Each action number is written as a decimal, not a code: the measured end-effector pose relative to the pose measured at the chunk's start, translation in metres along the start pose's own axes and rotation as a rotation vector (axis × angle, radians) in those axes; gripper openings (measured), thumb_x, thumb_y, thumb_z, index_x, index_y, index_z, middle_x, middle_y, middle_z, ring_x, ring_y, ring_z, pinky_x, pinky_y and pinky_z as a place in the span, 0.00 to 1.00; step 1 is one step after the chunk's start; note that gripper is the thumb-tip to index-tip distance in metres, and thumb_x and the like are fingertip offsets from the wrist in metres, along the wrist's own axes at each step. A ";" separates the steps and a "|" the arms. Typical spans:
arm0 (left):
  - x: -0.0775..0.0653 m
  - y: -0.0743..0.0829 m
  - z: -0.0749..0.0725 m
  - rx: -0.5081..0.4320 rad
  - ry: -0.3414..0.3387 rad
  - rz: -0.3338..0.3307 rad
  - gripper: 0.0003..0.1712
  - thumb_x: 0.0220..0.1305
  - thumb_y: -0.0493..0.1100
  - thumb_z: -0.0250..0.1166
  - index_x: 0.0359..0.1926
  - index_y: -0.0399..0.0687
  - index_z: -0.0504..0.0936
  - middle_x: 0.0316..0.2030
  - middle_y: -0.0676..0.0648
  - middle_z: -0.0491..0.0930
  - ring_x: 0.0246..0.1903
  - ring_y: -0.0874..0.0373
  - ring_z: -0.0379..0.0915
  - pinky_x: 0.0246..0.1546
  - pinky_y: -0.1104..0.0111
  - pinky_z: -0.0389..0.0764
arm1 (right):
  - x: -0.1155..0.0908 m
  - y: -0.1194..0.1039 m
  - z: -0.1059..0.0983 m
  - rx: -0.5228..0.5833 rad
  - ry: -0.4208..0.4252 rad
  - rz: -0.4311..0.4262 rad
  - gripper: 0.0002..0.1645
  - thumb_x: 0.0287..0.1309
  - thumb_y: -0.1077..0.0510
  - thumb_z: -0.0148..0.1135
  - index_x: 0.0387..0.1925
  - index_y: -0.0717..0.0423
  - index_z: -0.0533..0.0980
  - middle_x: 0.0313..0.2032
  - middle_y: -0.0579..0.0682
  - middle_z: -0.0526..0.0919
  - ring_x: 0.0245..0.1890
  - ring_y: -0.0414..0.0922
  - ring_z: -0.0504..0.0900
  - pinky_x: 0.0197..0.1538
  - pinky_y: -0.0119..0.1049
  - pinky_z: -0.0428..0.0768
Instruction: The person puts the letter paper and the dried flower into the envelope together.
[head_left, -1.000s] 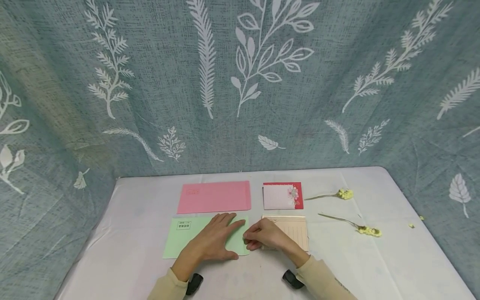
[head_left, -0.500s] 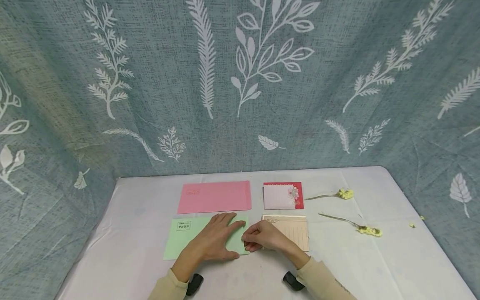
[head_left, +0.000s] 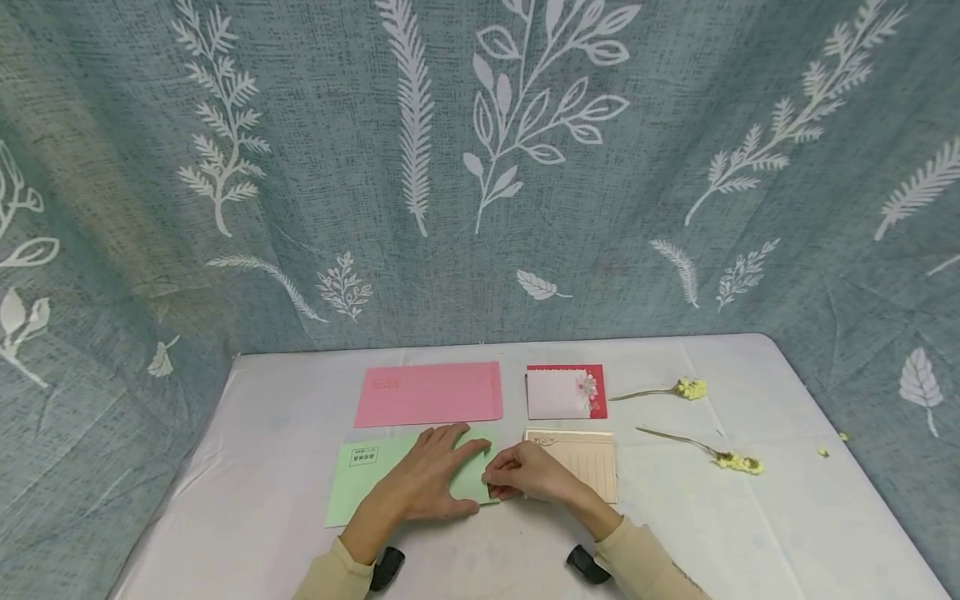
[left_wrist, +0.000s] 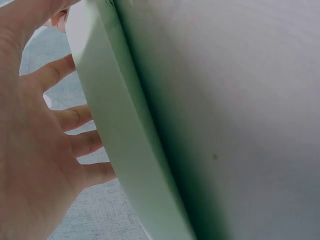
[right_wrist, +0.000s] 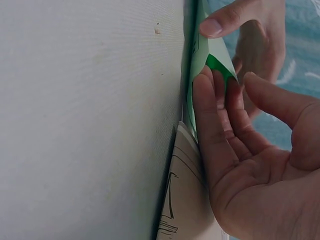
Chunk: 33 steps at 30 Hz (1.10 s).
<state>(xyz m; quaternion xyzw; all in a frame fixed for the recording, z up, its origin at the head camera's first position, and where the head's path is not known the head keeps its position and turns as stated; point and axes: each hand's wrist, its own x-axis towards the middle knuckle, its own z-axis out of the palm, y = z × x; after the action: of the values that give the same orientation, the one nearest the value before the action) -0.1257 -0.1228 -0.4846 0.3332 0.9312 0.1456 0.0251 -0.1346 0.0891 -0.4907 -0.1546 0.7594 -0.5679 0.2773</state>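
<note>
A green envelope (head_left: pixel 356 487) with a small printed box lies at the near middle of the table. My left hand (head_left: pixel 431 475) rests across it, fingers spread; in the left wrist view those fingers (left_wrist: pixel 82 117) reach along its far side. At the envelope's right end is my right hand (head_left: pixel 528 468). In the right wrist view, the fingertips (right_wrist: pixel 204 82) reach into the raised, dark green mouth, and the thumb stands at the paper's edge outside, pinching it. Beneath and beside the right hand lies a beige lined card (head_left: pixel 588 467), partly covered.
Behind the green envelope lies a pink envelope (head_left: pixel 427 396). A red-and-white floral card (head_left: pixel 562 393) sits to its right. Two dried yellow flowers, an upper flower (head_left: pixel 690 388) and a lower flower (head_left: pixel 738 462), lie further right. A patterned curtain (head_left: pixel 480 183) hangs behind the white table (head_left: pixel 795 517).
The green envelope has tilted slightly, its left end shifting toward me. The right hand has edged a little left at the envelope's end. The left hand has barely moved.
</note>
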 end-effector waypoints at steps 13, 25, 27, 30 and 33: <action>0.002 0.000 -0.003 0.014 0.007 -0.002 0.44 0.48 0.62 0.72 0.65 0.55 0.71 0.62 0.40 0.68 0.60 0.43 0.66 0.60 0.48 0.67 | -0.003 0.001 -0.005 -0.020 0.019 -0.017 0.11 0.65 0.61 0.61 0.38 0.67 0.82 0.29 0.53 0.86 0.29 0.41 0.85 0.36 0.34 0.84; 0.002 0.000 -0.003 0.022 0.006 -0.014 0.44 0.48 0.63 0.72 0.65 0.55 0.70 0.62 0.39 0.68 0.62 0.45 0.65 0.61 0.49 0.67 | -0.014 0.001 -0.020 0.021 0.054 -0.004 0.14 0.65 0.61 0.61 0.42 0.71 0.82 0.32 0.57 0.86 0.31 0.44 0.85 0.37 0.36 0.84; 0.002 0.001 -0.003 0.025 0.010 -0.014 0.44 0.48 0.63 0.72 0.65 0.54 0.70 0.62 0.39 0.68 0.62 0.44 0.65 0.61 0.49 0.67 | -0.018 0.000 -0.025 0.021 0.070 0.000 0.15 0.65 0.60 0.61 0.43 0.71 0.81 0.33 0.58 0.86 0.31 0.43 0.85 0.38 0.36 0.84; 0.002 0.001 -0.002 0.030 0.019 -0.010 0.44 0.48 0.63 0.72 0.65 0.54 0.70 0.62 0.39 0.68 0.61 0.44 0.65 0.61 0.49 0.67 | -0.023 0.000 -0.035 0.011 0.104 0.006 0.16 0.65 0.59 0.61 0.43 0.71 0.81 0.34 0.58 0.86 0.31 0.42 0.84 0.38 0.35 0.84; 0.002 0.001 -0.002 0.036 0.029 -0.006 0.45 0.48 0.63 0.72 0.65 0.54 0.70 0.62 0.39 0.68 0.61 0.44 0.65 0.61 0.49 0.67 | -0.027 0.000 -0.045 0.009 0.132 -0.006 0.16 0.65 0.59 0.61 0.43 0.72 0.81 0.34 0.58 0.85 0.31 0.42 0.84 0.38 0.35 0.84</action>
<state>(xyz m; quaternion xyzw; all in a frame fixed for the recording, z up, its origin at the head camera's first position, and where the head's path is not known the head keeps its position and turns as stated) -0.1265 -0.1214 -0.4826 0.3285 0.9350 0.1338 0.0062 -0.1397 0.1392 -0.4750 -0.1178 0.7730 -0.5812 0.2255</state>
